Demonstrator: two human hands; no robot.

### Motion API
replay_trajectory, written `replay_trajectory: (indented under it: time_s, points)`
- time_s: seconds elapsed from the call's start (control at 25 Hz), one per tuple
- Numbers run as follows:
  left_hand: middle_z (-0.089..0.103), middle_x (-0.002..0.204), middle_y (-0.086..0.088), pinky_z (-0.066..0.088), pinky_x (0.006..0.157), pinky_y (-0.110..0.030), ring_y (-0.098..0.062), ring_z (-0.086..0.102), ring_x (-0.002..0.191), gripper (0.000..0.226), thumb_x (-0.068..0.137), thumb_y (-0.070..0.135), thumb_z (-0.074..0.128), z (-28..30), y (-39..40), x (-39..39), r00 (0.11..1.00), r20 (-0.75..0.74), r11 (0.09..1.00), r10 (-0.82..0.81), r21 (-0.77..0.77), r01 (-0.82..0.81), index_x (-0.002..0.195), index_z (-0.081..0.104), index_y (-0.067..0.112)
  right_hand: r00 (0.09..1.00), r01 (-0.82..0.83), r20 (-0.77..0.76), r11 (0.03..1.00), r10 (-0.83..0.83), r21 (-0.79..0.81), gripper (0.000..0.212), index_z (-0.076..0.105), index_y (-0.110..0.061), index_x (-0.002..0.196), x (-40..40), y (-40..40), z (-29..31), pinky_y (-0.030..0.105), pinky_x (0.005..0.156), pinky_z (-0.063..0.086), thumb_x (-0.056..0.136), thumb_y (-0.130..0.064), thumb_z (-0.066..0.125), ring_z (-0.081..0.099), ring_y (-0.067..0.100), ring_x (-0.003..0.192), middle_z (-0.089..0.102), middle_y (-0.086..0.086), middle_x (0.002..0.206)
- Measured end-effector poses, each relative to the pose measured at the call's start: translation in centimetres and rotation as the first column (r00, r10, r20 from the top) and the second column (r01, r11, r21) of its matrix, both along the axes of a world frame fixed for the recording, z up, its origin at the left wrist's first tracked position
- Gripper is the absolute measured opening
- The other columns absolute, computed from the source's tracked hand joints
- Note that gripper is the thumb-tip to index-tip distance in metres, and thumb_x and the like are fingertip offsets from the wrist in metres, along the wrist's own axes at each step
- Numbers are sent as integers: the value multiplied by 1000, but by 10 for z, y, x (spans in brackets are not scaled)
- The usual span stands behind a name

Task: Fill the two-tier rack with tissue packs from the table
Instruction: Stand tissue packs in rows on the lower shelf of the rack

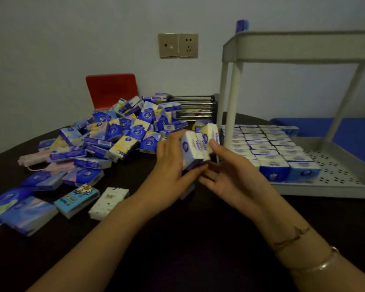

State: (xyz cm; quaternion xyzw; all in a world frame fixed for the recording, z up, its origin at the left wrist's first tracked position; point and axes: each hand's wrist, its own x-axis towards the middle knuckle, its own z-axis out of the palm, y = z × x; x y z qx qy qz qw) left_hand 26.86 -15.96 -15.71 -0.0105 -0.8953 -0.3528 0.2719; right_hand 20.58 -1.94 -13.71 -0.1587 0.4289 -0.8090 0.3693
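Both hands hold a small bundle of packs point(199, 147) between them, just above the table point(177, 239) and just left of the rack point(303, 46). Left hand point(173, 165) curls its fingers over the bundle's far side with the thumb underneath — it grips the bundle. Right hand point(226, 175) lies palm-up beneath and beside the bundle, fingers mostly straight, its thumb pressing the rightmost pack; whether it truly clasps anything I cannot tell. Held packs stand on edge, side by side, tilted slightly left.

Rack's lower tier point(333, 165) already carries rows of packs point(268, 148), set upright and touching, filling its far and left parts — the near right strip of the perforated floor is bare. On the upper tier one blue pack point(241, 25) shows above the rim at the far left corner; the rest of that tier is hidden by the rim.

Left of the hands a loose pile point(122, 129) of blue, white and yellow packs covers the table. Nearer the viewer lie single packs, among them a light-blue one point(77, 199) and a white speckled one point(109, 203) side by side. Behind the pile stand a red chair back point(112, 90) and a metal wire holder point(193, 107). Two wall plates point(178, 45) sit on the wall above. Bracelets point(316, 264) circle the right wrist.
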Motion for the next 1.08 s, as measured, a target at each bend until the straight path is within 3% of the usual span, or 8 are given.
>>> replay_trajectory:
  time_s: [0.12, 0.2, 0.36, 0.48, 0.64, 0.76, 0.92, 1.08]
  points:
    - [39, 133, 9, 36, 102, -21, 1, 35, 127, 61, 79, 48, 61, -8, -4, 3, 999, -40, 998, -13, 64, 16, 127, 25, 39, 978, 34, -209, 979, 9, 203, 29, 58, -14, 109, -2, -1, -7, 39, 95, 49, 87, -32, 60, 66, 17, 100, 70, 7, 104]
    - [47, 127, 17, 41, 95, -13, 7, 45, 121, 56, 80, 39, 65, -11, -7, 8, 998, -45, 993, -34, 113, 39, 122, 28, 39, 952, 73, -305, 949, 26, 306, 36, 59, -11, 114, -3, -6, -11, 39, 97, 46, 88, -37, 58, 64, 18, 105, 69, 9, 112]
    - [52, 120, 24, 41, 86, -4, 13, 50, 113, 57, 80, 26, 71, -11, -10, 16, 998, -53, 986, -31, 160, 39, 123, 34, 32, 904, 126, -424, 909, 60, 397, 31, 67, -16, 108, -5, -14, -18, 37, 98, 46, 90, -39, 55, 63, 19, 108, 71, 5, 107]
    - [54, 118, 20, 42, 85, -4, 12, 52, 111, 58, 77, 24, 75, -14, -6, 15, 996, -90, 989, -6, 146, 19, 122, 38, 30, 885, 194, -465, 923, -19, 331, 21, 71, -24, 89, -4, -19, -23, 41, 102, 45, 93, -34, 53, 66, 17, 101, 74, -1, 96]
    - [59, 114, 15, 44, 83, -6, 9, 55, 106, 60, 70, 25, 81, -15, -7, 12, 987, -146, 991, 65, 125, -47, 117, 45, 32, 824, 291, -558, 920, -101, 263, 35, 54, -30, 120, 6, -21, -28, 31, 94, 49, 90, -47, 48, 63, 5, 100, 66, -12, 104]
    - [57, 104, 23, 42, 78, -2, 16, 54, 97, 60, 67, 26, 83, -14, -9, 13, 983, -153, 992, 104, 89, -92, 115, 47, 31, 751, 312, -655, 919, -82, 242, 45, 51, -30, 118, 13, -17, -29, 21, 87, 51, 80, -55, 52, 63, -3, 97, 64, -16, 103]
    - [61, 113, 11, 45, 82, -7, 3, 57, 100, 61, 69, 24, 81, -16, -8, 13, 981, -149, 992, 127, 18, -126, 122, 51, 21, 721, 340, -687, 909, -87, 241, 49, 49, -21, 123, 16, -18, -32, 17, 80, 52, 81, -36, 68, 63, -2, 95, 65, -10, 108]
    - [58, 128, 3, 43, 97, -21, -6, 53, 116, 63, 74, 22, 77, -13, 1, 16, 980, -156, 991, 127, -21, -131, 130, 49, 17, 665, 411, -733, 890, -145, 197, 47, 43, -20, 125, 25, -15, -27, 3, 67, 46, 84, -20, 68, 58, -16, 83, 58, -17, 102]
